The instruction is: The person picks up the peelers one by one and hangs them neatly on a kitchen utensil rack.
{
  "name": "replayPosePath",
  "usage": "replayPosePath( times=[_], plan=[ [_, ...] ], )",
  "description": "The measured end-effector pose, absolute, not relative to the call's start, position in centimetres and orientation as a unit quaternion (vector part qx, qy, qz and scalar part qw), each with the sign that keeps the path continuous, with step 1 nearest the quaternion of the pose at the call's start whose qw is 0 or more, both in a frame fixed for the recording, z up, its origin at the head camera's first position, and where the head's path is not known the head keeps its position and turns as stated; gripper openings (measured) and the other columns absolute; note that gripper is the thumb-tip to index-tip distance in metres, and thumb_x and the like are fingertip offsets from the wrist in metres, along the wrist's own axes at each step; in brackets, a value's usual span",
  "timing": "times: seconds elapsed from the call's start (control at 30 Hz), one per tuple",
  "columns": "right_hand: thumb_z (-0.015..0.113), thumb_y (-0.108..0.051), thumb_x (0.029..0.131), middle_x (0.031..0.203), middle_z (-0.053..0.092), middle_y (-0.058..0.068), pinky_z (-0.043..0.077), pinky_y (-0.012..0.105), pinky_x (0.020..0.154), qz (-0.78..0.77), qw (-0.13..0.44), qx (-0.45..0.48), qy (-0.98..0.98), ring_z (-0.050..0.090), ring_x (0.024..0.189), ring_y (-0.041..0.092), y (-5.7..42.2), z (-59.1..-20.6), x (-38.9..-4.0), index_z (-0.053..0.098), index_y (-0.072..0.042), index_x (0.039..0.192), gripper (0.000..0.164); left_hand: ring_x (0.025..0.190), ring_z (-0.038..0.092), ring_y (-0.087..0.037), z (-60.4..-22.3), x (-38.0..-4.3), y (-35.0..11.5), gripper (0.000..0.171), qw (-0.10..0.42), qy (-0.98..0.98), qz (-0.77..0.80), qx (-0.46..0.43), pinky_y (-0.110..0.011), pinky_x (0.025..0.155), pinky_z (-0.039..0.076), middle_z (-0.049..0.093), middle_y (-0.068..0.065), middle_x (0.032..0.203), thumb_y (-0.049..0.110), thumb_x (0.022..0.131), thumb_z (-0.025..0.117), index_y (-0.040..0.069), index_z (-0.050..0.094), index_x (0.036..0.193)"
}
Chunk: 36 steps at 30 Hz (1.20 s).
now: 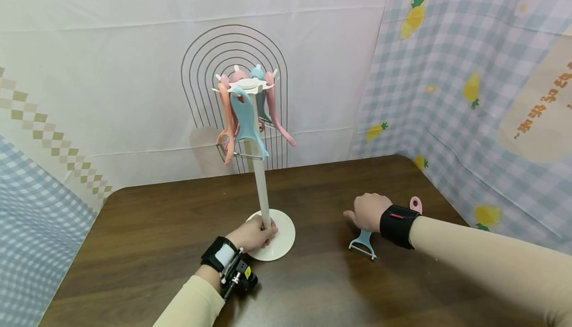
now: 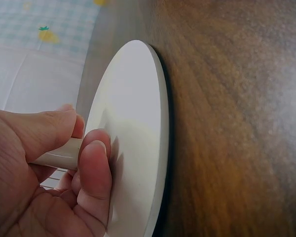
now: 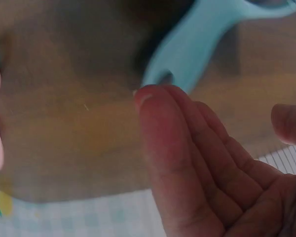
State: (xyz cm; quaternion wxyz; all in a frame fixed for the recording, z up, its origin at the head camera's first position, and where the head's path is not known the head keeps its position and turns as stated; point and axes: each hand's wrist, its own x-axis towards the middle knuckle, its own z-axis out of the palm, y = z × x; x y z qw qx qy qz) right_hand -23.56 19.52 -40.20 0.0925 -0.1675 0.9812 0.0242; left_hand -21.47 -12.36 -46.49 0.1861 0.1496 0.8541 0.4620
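My left hand (image 1: 251, 235) grips the white pole (image 1: 260, 183) of a stand just above its round base (image 1: 287, 232); thumb and curled fingers show around the pole in the left wrist view. From hooks at the stand's top hang several peelers, among them a blue peeler (image 1: 245, 113), an orange peeler (image 1: 228, 113) and a pink peeler (image 1: 273, 103). My right hand (image 1: 370, 208) is over the handle end of another blue peeler (image 3: 197, 39) on the table. Its fingers reach out to the handle, the thumb apart; whether they touch it, I cannot tell.
Right of my right wrist lies a pink peeler (image 1: 416, 204), partly hidden behind the wrist in the head view. The brown wooden table (image 1: 178, 207) meets a white patterned cloth (image 1: 134, 93) at the back and a checked cloth (image 1: 447, 93) at the right.
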Motion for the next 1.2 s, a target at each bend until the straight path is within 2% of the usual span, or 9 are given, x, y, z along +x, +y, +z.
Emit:
replayPosePath(
  times=[0.2, 0.4, 0.73, 1.03, 1.2],
  plan=[
    [0.056, -0.041, 0.097, 0.061, 0.056, 0.005, 0.045, 0.039, 0.056, 0.041, 0.143, -0.139, 0.979, 0.052, 0.055, 0.02, 19.8, -41.4, -23.1, 0.058, -0.013, 0.06, 0.047, 0.057, 0.048, -0.012, -46.5, -21.5, -12.4, 0.017, 0.188, 0.852, 0.466, 0.146, -0.026, 0.055, 0.041, 0.051, -0.002, 0.063, 0.009, 0.1, 0.054, 0.0, 0.058, 0.086],
    [0.061, -0.039, 0.094, 0.071, 0.059, 0.006, 0.047, 0.042, 0.06, 0.042, 0.148, -0.14, 0.978, 0.054, 0.06, 0.021, 20.2, -42.2, -23.1, 0.059, -0.011, 0.065, 0.04, 0.057, 0.047, -0.012, -46.5, -21.5, -12.4, 0.016, 0.19, 0.849, 0.471, 0.145, -0.026, 0.054, 0.04, 0.05, -0.002, 0.062, 0.009, 0.1, 0.054, -0.001, 0.058, 0.087],
    [0.065, -0.026, 0.091, 0.067, 0.055, 0.002, 0.044, 0.04, 0.058, 0.025, 0.163, -0.157, 0.974, 0.051, 0.061, 0.019, 20.3, -41.7, -22.5, 0.058, -0.011, 0.066, 0.029, 0.056, 0.047, -0.011, -46.5, -21.4, -12.4, 0.017, 0.188, 0.848, 0.472, 0.15, -0.026, 0.054, 0.04, 0.05, -0.002, 0.062, 0.009, 0.1, 0.054, -0.002, 0.057, 0.087],
    [0.067, -0.024, 0.088, 0.061, 0.051, 0.002, 0.045, 0.041, 0.056, 0.029, 0.145, -0.165, 0.975, 0.05, 0.058, 0.02, 20.3, -42.1, -22.4, 0.053, -0.011, 0.062, 0.031, 0.056, 0.047, -0.012, -46.4, -21.3, -12.4, 0.016, 0.191, 0.848, 0.471, 0.147, -0.027, 0.055, 0.04, 0.05, -0.002, 0.063, 0.009, 0.1, 0.054, -0.002, 0.058, 0.088],
    [0.067, -0.024, 0.088, 0.058, 0.048, 0.002, 0.041, 0.036, 0.051, 0.026, 0.153, -0.151, 0.976, 0.047, 0.054, 0.019, 20.5, -42.7, -22.7, 0.051, -0.011, 0.06, 0.034, 0.056, 0.047, -0.012, -46.4, -21.4, -12.4, 0.016, 0.192, 0.848, 0.471, 0.147, -0.026, 0.055, 0.04, 0.05, -0.002, 0.063, 0.009, 0.1, 0.054, -0.002, 0.058, 0.088]
  ],
)
